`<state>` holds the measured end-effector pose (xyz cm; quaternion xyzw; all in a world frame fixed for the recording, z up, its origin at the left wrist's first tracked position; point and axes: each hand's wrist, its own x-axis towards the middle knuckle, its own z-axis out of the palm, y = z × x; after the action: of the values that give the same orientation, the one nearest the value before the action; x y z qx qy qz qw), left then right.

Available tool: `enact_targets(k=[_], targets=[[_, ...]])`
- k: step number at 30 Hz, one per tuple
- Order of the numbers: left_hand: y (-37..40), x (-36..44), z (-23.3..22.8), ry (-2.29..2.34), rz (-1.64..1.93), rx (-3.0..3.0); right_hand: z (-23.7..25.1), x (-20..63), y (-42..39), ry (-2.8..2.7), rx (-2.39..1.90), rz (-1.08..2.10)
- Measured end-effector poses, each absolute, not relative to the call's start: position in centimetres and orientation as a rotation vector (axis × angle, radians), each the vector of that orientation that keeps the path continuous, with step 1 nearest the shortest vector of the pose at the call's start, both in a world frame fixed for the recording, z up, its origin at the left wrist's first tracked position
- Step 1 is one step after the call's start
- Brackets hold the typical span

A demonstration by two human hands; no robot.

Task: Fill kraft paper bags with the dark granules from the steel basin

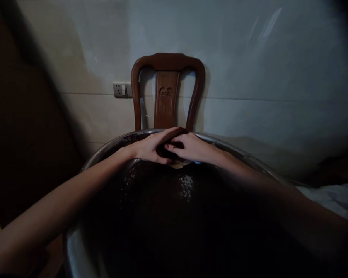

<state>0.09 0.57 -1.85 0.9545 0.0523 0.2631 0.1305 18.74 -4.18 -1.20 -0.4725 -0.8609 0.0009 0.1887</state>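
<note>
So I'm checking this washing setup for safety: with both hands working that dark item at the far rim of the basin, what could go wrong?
1. Both hands, left hand and right hand, pull the dark item at the far rim of the metal basin; it might tip or slosh.
2. A wall socket sits just behind; splashes could reach it.
3. Dim light hides the basin's contents.
</note>
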Motion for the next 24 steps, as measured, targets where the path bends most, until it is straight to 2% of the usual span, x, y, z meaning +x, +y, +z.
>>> enact_targets(k=[12, 18, 24], targets=[[0.7, 0.2, -1.9, 0.119, 0.782, 2.749, -1.6, 19.0, -4.7, -2.334, -1.283, -0.109], [1.2, 0.2, -2.1, 0.097, 0.759, 2.711, -0.9, 19.1, -6.1, -2.274, -1.413, -0.205], [0.8, 0.2, -2.0, 0.177, 0.789, 2.727, -0.9, 19.5, -5.8, -2.278, -1.285, -0.037]])
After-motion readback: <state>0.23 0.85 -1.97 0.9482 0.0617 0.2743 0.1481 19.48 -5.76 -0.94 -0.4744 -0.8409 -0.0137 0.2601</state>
